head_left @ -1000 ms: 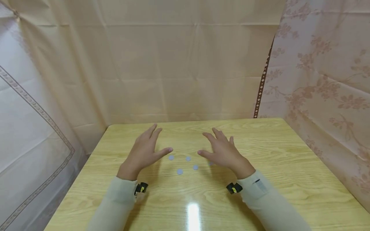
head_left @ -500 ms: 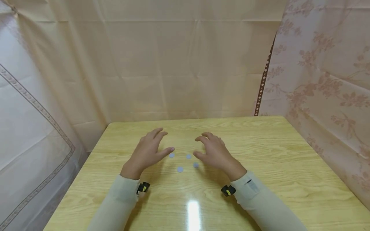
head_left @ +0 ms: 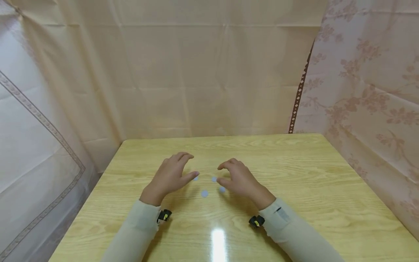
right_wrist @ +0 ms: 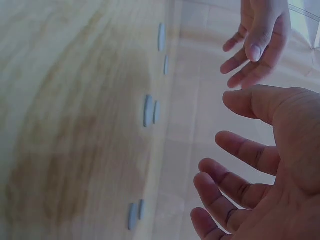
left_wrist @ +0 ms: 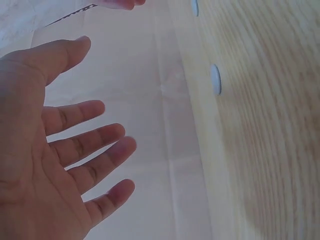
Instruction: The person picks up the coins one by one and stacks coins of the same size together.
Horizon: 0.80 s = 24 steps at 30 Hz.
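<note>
Several small pale blue round discs lie flat on the wooden table, among them a near disc [head_left: 204,193] and another disc [head_left: 222,189] to its right. My left hand [head_left: 168,178] hovers over the table to their left, fingers loosely bent and thumb spread, its thumb tip overlapping one disc in the head view. Opposite it hovers my right hand [head_left: 240,180], fingers gently curved, partly covering the discs at the right. Nothing is held in either palm. The left wrist view shows a disc [left_wrist: 216,79] beyond the fingers; the right wrist view shows a row of discs [right_wrist: 148,111].
The wood-grain table [head_left: 304,174] reaches back to a plain beige curtain [head_left: 203,80]. A floral cloth [head_left: 370,94] hangs on the right, and a pale cloth with a patterned band [head_left: 39,145] on the left. A light reflection shines on the near tabletop.
Both hands have come closer together and a little nearer to me, the right one moving left more. Their fingers are more bent than before. The discs stay in place.
</note>
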Tool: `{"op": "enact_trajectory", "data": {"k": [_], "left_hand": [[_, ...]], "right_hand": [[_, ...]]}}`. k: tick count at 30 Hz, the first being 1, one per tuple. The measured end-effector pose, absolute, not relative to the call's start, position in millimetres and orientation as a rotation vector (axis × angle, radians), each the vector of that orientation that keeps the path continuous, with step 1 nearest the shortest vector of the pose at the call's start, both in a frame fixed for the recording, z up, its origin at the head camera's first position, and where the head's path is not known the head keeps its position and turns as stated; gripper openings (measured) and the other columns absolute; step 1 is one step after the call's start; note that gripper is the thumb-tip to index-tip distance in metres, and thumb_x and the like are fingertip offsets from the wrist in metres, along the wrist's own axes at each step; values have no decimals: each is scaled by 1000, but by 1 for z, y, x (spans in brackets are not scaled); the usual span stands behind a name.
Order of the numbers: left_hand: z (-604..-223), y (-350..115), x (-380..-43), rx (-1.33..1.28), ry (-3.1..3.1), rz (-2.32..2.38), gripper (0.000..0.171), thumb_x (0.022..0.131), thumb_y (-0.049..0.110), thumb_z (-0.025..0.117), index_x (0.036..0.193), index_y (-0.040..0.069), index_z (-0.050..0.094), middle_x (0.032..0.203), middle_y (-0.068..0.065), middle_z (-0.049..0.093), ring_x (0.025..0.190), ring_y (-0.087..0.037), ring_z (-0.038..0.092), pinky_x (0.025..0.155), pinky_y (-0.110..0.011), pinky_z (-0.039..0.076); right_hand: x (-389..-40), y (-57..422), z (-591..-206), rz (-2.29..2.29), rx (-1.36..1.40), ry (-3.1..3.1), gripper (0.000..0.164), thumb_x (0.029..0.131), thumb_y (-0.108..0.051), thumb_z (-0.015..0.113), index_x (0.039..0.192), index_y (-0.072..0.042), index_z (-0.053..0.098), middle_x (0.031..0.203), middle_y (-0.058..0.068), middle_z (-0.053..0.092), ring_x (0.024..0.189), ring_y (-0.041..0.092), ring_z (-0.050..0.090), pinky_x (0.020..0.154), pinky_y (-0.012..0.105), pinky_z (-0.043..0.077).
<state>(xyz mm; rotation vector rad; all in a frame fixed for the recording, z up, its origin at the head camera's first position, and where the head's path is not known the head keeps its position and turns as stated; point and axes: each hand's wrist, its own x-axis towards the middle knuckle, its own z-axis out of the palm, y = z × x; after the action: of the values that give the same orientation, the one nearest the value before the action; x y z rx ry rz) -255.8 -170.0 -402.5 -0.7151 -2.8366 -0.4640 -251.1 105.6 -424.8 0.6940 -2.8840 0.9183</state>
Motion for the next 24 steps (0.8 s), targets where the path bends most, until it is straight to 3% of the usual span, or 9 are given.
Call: {"op": "enact_trajectory", "data": {"k": [8,16,24], "left_hand": [[-408,-169,-255,-753,-2885,-452,63,97,49,70,148,16,52,145,-5,59,105,-22,70,101,-56,49],[-412,-162,-254,-855,-2909,-454,50,94,40,76,133,11,67,127,-5,70,100,-20,72,87,-43,59],[-417,-156,-252,-897,-2971,-464,40,90,35,81,121,11,74,112,-1,72,95,-16,69,85,-40,57]], "right_hand": [[-249,99,-432,940,765,-2933,39,96,-33,75,128,-11,69,133,9,61,117,31,59,98,52,50],[-248,98,-432,889,809,-2971,36,94,-31,77,124,-11,71,129,9,64,117,31,59,99,53,50],[-248,95,-433,874,841,-3000,32,93,-30,78,121,-14,74,127,4,65,120,30,58,105,53,47]]}}
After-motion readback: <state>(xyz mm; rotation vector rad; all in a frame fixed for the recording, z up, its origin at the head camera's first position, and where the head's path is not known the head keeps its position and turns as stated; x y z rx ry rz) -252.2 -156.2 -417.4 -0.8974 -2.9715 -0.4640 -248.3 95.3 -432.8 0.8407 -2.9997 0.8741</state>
